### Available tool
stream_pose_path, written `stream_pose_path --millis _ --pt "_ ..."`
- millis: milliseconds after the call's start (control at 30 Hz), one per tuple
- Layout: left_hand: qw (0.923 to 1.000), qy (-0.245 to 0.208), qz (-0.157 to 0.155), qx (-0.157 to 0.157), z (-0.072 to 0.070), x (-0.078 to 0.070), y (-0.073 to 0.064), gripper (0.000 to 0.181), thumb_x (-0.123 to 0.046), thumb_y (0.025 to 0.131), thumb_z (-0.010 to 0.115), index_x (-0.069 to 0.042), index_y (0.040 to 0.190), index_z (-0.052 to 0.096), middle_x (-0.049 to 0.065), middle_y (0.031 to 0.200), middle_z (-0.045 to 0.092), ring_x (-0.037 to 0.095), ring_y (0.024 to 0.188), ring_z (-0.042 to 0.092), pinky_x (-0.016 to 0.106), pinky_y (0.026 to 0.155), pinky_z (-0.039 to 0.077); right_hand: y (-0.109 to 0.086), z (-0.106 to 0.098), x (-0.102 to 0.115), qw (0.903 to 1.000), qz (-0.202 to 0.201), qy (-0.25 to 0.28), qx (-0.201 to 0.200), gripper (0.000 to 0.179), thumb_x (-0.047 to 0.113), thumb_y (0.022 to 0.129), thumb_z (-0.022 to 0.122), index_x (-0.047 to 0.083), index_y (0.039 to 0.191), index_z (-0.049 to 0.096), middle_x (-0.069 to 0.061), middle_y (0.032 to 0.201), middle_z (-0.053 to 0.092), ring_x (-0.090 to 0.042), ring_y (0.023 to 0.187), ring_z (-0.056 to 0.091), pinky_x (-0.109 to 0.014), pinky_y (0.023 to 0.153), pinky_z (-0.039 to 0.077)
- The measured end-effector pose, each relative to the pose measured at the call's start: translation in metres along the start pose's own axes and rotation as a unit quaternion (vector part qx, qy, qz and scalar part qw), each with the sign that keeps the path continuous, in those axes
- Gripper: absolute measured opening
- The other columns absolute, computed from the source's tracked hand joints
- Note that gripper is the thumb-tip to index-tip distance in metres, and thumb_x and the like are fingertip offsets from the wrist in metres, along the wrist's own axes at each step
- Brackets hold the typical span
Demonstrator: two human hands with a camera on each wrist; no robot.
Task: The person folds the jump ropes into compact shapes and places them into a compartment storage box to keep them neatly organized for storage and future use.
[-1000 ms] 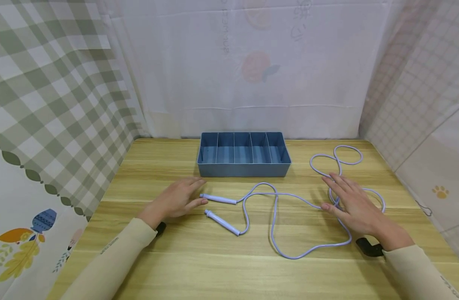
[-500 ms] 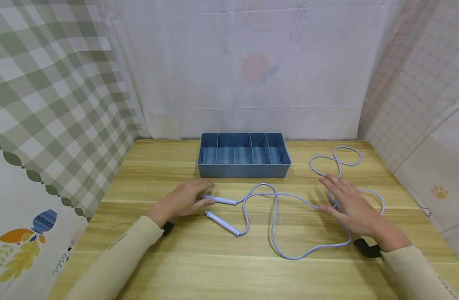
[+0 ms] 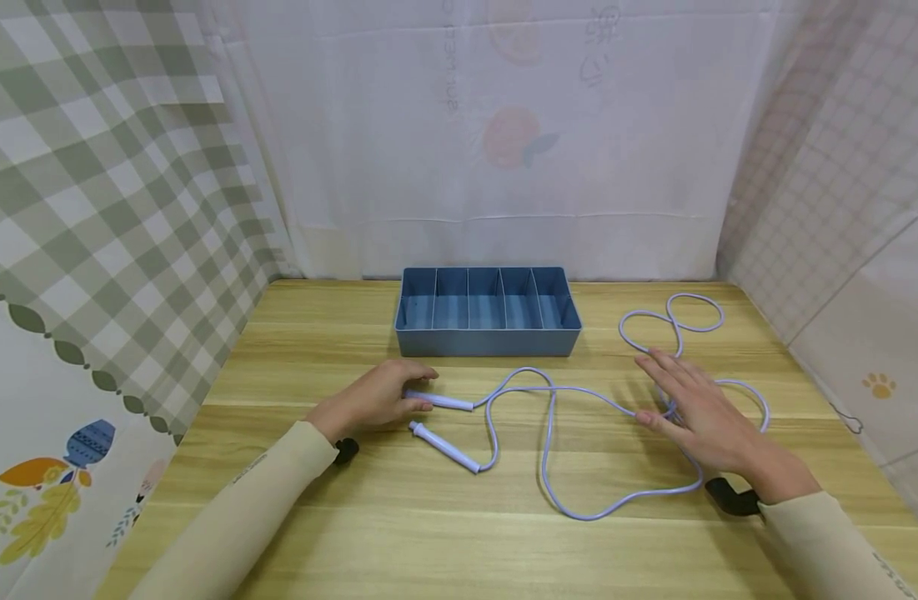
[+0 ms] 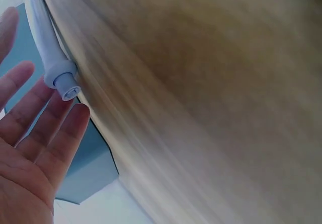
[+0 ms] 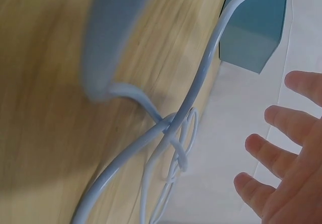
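A pale lilac jump rope [image 3: 546, 450] lies loosely looped across the table. Its two handles, an upper one [image 3: 451, 402] and a lower one [image 3: 445, 447], are on the left side of the cord. My left hand [image 3: 372, 398] is around the tip of the upper handle, thumb and fingers apart. In the left wrist view, the fingers [image 4: 60, 143] are loosely extended beside a handle [image 4: 48, 43], not closed round it. Over the tangled cord on the right hovers my right hand [image 3: 706, 421], its fingers spread and partly hiding the loops. The right wrist view shows the fingers [image 5: 287, 123] apart from the cord [image 5: 201, 73].
Behind the rope, a blue organizer box [image 3: 489, 342] with several upright compartments stands at the back of the wooden table [image 3: 398, 533]. A white cloth [image 3: 338, 150] hangs behind it, with a checked cloth [image 3: 128, 167] at the left.
My left hand has moved right, from just left of the upper handle to around its tip. The right hand has shifted very slightly left. The jump rope has stayed in place.
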State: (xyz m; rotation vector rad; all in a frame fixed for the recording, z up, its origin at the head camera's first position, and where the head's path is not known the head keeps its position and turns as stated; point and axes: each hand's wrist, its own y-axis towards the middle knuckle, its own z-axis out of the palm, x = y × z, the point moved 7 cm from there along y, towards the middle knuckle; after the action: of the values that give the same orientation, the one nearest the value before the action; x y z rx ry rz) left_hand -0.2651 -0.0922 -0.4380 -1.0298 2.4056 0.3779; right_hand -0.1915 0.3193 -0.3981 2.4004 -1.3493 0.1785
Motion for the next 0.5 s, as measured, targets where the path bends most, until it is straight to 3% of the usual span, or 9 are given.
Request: stream_pose_path --millis 233,500 --pt "0.9997 0.003 -0.017 0.019 0.004 0.0035 0.0045 0.044 -0.023 0.092 0.08 -0.006 0.131 0.068 0.004 0.124 0.069 0.02 0.113 0.063 0.039 0.1 0.051 0.0017 0.0013 0.0026 0.9999 0.007 0.008 0.003 0.079 0.028 0.096 0.072 0.014 0.162 0.029 -0.021 0.165 0.026 -0.048 0.148 0.025 -0.05 0.125 0.007" --pt "0.9994 0.019 -0.008 0.027 0.0068 0.0012 0.0082 0.037 -0.019 0.091 0.081 -0.007 0.125 0.071 0.004 0.12 0.069 0.02 0.111 0.064 0.038 0.098 0.052 0.0042 0.0039 0.0071 0.9999 0.005 0.01 0.009 0.08 0.029 0.097 0.072 0.016 0.162 0.029 -0.02 0.165 0.026 -0.046 0.15 0.024 -0.05 0.125 0.006"
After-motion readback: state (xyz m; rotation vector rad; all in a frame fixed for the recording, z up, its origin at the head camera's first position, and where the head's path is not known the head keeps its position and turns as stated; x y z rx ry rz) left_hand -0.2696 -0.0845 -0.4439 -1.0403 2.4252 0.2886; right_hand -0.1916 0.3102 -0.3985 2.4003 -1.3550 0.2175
